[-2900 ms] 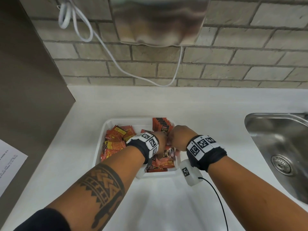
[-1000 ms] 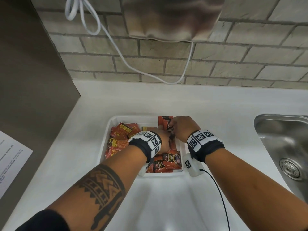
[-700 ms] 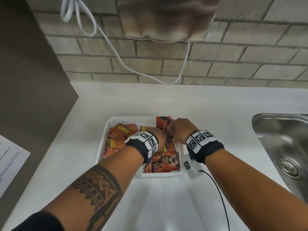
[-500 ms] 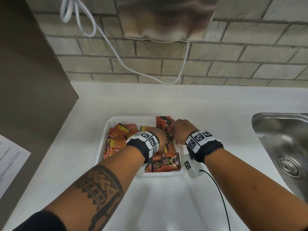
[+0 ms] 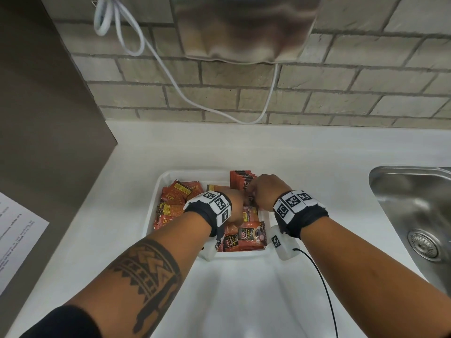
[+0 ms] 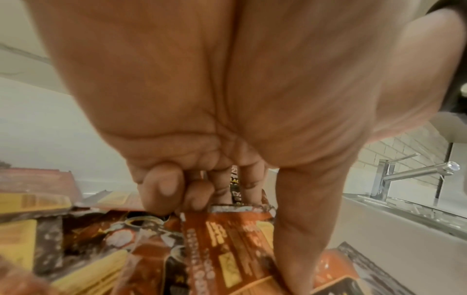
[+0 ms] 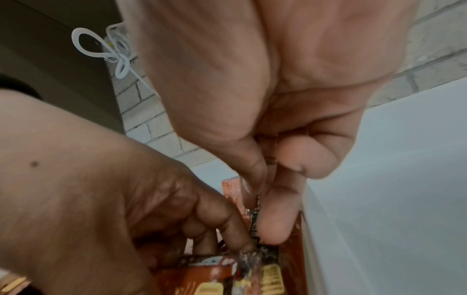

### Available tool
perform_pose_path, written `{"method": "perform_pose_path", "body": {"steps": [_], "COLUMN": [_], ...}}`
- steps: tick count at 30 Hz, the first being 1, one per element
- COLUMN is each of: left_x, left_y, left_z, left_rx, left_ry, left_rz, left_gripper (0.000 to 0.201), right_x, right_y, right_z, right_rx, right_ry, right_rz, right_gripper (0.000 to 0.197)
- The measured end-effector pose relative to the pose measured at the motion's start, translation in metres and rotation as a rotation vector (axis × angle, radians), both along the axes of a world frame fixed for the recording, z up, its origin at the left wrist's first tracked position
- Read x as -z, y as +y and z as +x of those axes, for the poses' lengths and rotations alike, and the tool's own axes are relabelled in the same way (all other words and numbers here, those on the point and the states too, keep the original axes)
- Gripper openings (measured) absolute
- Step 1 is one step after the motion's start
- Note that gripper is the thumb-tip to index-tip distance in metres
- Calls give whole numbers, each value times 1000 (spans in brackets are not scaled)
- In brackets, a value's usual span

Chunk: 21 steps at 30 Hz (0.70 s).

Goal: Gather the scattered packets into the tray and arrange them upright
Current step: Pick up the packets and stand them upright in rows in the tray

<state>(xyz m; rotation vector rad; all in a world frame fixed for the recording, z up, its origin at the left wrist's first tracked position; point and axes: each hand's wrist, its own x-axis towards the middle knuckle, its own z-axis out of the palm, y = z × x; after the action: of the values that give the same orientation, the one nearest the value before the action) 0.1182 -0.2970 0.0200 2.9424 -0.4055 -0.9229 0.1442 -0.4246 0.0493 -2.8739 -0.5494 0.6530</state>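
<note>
A white tray (image 5: 156, 191) on the counter holds orange-brown coffee packets. Several stand upright in a row (image 5: 240, 178) at its far right corner. Others lie loose at the left (image 5: 175, 198) and near the front (image 5: 246, 236). My right hand (image 5: 264, 189) is beside the row, and its thumb and forefinger pinch an upright packet (image 7: 254, 221) by the top edge. My left hand (image 5: 238, 203) is close against it, with fingers (image 6: 161, 187) curled down at the far edge of a flat packet (image 6: 227, 239) and the thumb lying along it. The fingertips are hidden in the head view.
A steel sink (image 5: 415, 215) and tap (image 6: 417, 173) lie to the right. A brick wall with a metal dispenser (image 5: 244, 28) and white cord (image 5: 170, 76) is behind. A brown panel (image 5: 48, 118) with a paper sheet stands at the left. A black cable (image 5: 322, 289) trails from my right wrist.
Both hands have shifted from the tray's middle toward the upright row at the far right. Over the last second they stay close together there, and the right hand has drawn back slightly.
</note>
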Motion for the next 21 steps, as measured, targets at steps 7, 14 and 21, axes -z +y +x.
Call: {"method": "perform_pose_path", "body": {"steps": [7,14,21], "left_x": [3,0,-11], "left_y": [-4,-2,1], "left_z": [-4,-6,-2], "left_rx": [-39,-91,-98], "left_ry": [10,26,44], "left_rz": [-32,-42,-77], "left_gripper": [65,64,80], "right_x": [2,4,2], "right_y": [1,11,12], "right_z": [5,11,11], "right_rx": [179,246,228], "right_ry": [-87,-82,-100], "right_rz": [19,22,16], "right_gripper": [28,22,26]}}
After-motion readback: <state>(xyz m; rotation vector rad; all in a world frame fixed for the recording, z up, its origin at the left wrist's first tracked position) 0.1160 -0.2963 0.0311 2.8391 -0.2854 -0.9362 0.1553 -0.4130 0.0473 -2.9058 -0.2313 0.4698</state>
